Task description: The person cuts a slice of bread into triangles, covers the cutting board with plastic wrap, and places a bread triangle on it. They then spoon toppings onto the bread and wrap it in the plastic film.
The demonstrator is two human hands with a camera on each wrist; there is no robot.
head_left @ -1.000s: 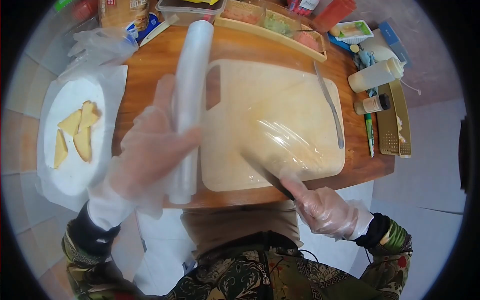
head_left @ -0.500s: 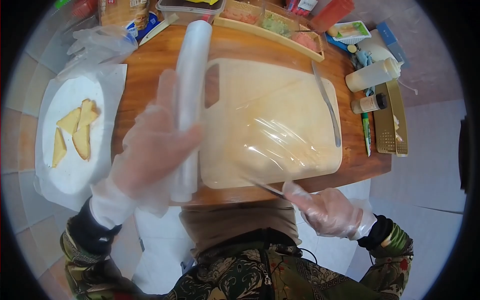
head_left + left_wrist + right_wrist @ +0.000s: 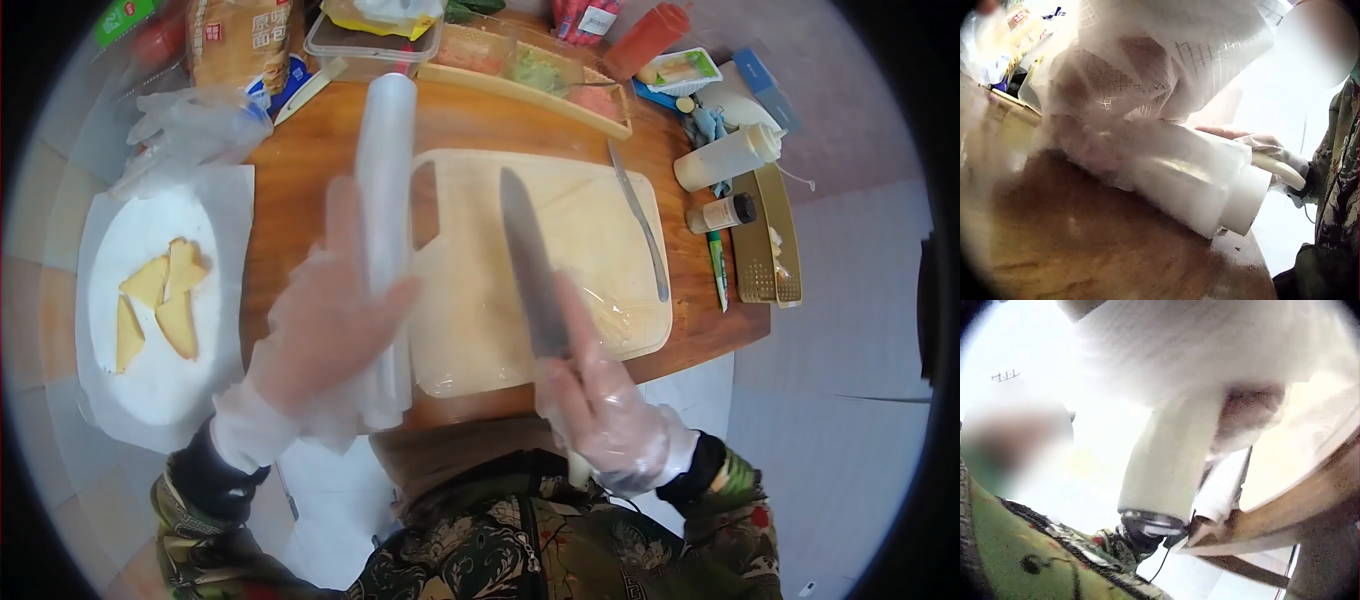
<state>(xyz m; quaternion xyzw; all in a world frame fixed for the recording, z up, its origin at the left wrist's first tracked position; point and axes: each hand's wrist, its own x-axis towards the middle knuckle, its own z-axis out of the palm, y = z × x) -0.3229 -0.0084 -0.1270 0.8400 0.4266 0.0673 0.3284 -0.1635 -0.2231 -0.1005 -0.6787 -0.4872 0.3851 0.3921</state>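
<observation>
My gloved left hand (image 3: 325,315) rests on a roll of plastic wrap (image 3: 387,190), its thumb laid across the roll and its fingers stretched along the left side. In the left wrist view the white core (image 3: 1247,200) sticks out of the roll's near end. My gloved right hand (image 3: 605,420) grips a kitchen knife (image 3: 530,260), the wide blade pointing away from me over the cutting board (image 3: 455,345). Its pale handle (image 3: 1169,462) shows in the right wrist view. Shiny clear film (image 3: 610,315) lies over the board's right front part.
Several pale bread triangles (image 3: 177,322) lie on a white plate (image 3: 150,410) at the left. A table knife (image 3: 640,225) lies along the board's right edge. Behind stands a wooden tray (image 3: 520,97) of fillings. Bottles (image 3: 725,160) and a tan basket (image 3: 770,240) are at the right.
My right hand has moved left, swinging the knife from low at the board's front edge to pointing away over the board. My left hand stays at the roll. The head view has shifted slightly.
</observation>
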